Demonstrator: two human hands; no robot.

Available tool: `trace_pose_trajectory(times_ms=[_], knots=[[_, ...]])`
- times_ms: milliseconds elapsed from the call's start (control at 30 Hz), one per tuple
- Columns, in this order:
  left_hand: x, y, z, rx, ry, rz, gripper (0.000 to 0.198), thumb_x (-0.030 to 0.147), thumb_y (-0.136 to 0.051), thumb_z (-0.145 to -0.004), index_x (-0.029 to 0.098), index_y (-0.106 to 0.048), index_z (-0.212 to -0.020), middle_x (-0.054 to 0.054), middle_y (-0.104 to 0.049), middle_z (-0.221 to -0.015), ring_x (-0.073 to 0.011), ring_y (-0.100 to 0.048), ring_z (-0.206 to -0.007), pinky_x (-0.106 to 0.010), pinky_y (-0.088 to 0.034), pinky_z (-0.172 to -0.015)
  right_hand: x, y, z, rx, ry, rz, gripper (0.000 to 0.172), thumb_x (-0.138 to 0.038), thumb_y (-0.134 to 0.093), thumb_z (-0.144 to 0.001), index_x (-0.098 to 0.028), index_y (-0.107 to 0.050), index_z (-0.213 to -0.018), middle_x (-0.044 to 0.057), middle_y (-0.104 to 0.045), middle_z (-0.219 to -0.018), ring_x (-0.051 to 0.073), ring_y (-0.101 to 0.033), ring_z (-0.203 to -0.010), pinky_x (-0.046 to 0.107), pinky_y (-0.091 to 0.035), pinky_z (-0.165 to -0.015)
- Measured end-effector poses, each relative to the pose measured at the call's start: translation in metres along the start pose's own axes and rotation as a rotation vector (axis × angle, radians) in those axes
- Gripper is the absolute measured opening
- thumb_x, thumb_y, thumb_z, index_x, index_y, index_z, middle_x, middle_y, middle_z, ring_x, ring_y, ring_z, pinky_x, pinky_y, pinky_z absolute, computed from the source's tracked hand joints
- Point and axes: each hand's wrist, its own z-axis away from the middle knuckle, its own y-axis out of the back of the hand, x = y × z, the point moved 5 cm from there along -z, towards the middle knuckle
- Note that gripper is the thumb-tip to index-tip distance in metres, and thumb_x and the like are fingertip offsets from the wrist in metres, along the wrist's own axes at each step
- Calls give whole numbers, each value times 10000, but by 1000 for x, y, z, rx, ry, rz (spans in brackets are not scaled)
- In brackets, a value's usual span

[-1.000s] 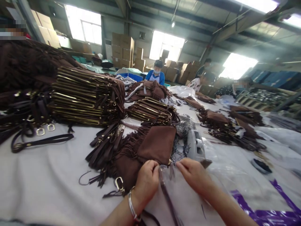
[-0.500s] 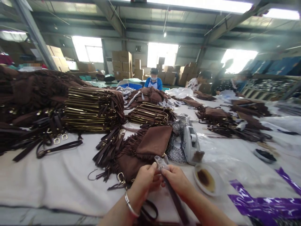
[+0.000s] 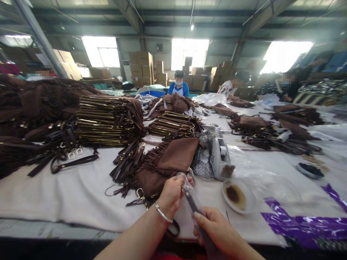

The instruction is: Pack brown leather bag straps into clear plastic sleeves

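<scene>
A dark brown strap [image 3: 192, 203] with a small metal stud slants between my hands, its upper end wrapped in clear plastic. My left hand [image 3: 171, 194], a bracelet at its wrist, pinches that plastic-covered end. Lower on the strap, the fingers of my right hand [image 3: 213, 227] are closed round it. Just beyond my left hand lies a brown fringed bag [image 3: 177, 155] with a gold zipper. Part of a dark strap loop [image 3: 175, 228] shows below my left wrist.
Beyond the bag stands a tape dispenser [image 3: 219, 159], and nearer, a white dish [image 3: 246, 206] with brown liquid. Stacked zippered bags [image 3: 108, 121] rise at left. Purple printed plastic [image 3: 303, 229] lies at right. A co-worker [image 3: 178, 86] sits across the table.
My right hand has slid down the strap, away from my left hand, which stays at the plastic-covered end. More of the strap shows between them. The view has shifted slightly.
</scene>
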Motion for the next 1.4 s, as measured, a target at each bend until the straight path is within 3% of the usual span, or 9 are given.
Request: trace_pose_trajectory(times_ms=[333,467,600,700,833,967,1167,1300,1400], knots=[[-5,6,2,-23,14,-26,245,319,-703,-799,99,-639,-885,-126,-714,-890,-198,-688,-769,-260,-525,-625,-28,-13,-35,71,108,-142,528,-706,-547,-736,-181,-500,-697,-24,-580,-537,93,-504,-432,214,-354,-457],[-11,16,12,-164,-4,-33,364,457,-672,-806,108,-632,-899,-75,-687,-775,-155,-639,-668,-247,-501,-618,-27,-11,-35,82,133,-142,525,-714,-549,-724,-196,-473,-689,-64,-495,-480,76,-420,-374,214,-306,-414],[-28,9,30,-320,23,-135,442,554,-683,-755,137,-596,-875,-23,-621,-638,-150,-580,-520,-265,-475,-520,-28,-11,-32,100,125,-87,527,-728,-522,-726,-205,-474,-688,-74,-450,-458,78,-385,-352,223,-296,-388],[-31,3,32,-210,-61,-223,406,472,-764,-685,136,-586,-827,-29,-618,-660,-147,-584,-540,-238,-445,-489,-24,-13,-30,160,105,-10,506,-713,-494,-746,-213,-470,-671,-71,-425,-434,84,-362,-338,231,-268,-371],[-18,-3,23,-28,-61,-104,296,407,-678,-777,174,-498,-750,32,-527,-592,-119,-558,-512,-240,-468,-513,-14,-21,-27,129,80,-15,455,-666,-532,-752,-220,-458,-701,-89,-368,-426,76,-312,-364,228,-216,-383],[5,-15,7,-132,51,74,242,258,-628,-818,194,-423,-707,104,-365,-505,-41,-354,-386,-195,-427,-466,-14,-22,-20,146,118,-58,453,-665,-534,-750,-224,-433,-738,-99,-353,-444,68,-292,-381,218,-207,-389],[25,-21,-17,-207,156,107,297,193,-647,-822,193,-394,-666,135,-220,-465,-16,-173,-344,-131,-153,-341,-22,-20,-19,182,142,-54,467,-670,-546,-743,-230,-390,-711,-106,-326,-440,54,-265,-366,204,-200,-374],[29,-22,-23,-243,229,97,388,441,-642,-865,178,-429,-674,108,-335,-475,-12,-214,-331,-126,-164,-325,-24,-20,-23,180,167,-47,479,-682,-545,-749,-234,-381,-701,-111,-322,-431,54,-267,-357,202,-208,-367],[24,-16,-15,-297,259,130,525,643,-532,-855,126,-545,-769,-22,-577,-619,-71,-496,-446,-174,-417,-431,-21,-20,-25,183,148,-100,499,-705,-542,-738,-241,-364,-694,-116,-305,-416,56,-250,-346,204,-197,-359]])
